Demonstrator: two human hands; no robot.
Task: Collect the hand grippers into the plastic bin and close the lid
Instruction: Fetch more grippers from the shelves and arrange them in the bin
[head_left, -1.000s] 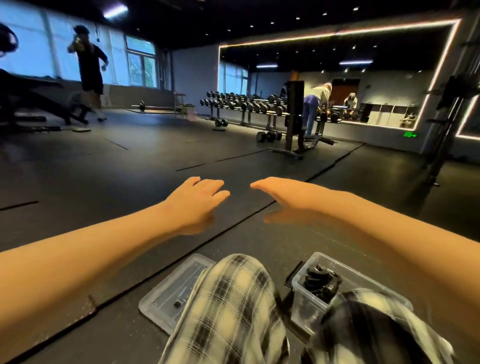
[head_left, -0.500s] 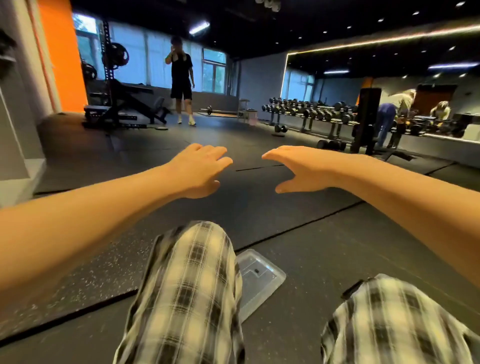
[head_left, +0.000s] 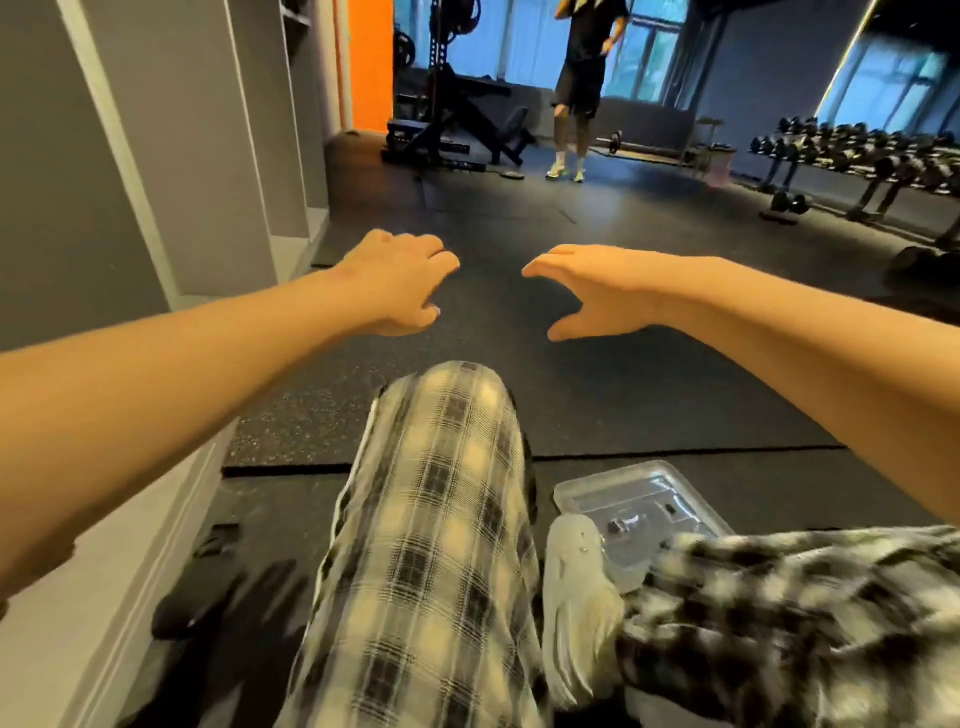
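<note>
Turning is what has just happened: the head has swung to the left, so grey lockers (head_left: 156, 156) now fill the 9 o'clock side. Both the left hand (head_left: 400, 283) and the right hand (head_left: 602, 291) stay held out in front, near each other but apart, over the dark floor mat (head_left: 571, 395). The left fingers are loosely curled. The right fingers are straight with the thumb spread out. Both hands hold nothing.

The clear lid (head_left: 639, 499) now lies flat on the floor at 5 o'clock, just right of the raised knee (head_left: 447, 457) and right beside the pale shoe (head_left: 576, 597). A second ago it lay left of the knee. The plastic bin showed a moment ago with black hand grippers inside. It is out of view now, so I cannot say where it sits. I think the person is looking round for more grippers. The lid is not on yet, so the job is not finished.

At 7 o'clock, by the foot of the lockers, are dark blurry shapes (head_left: 228, 592). They may be grippers, but I cannot tell. Far off at 12 o'clock a person in black (head_left: 582, 78) stands near a weight bench (head_left: 467, 119). At 2 o'clock is a long rack of dumbbells (head_left: 857, 150). The knee and shoe crowd the lid, so picking it up may need a reach around them.
</note>
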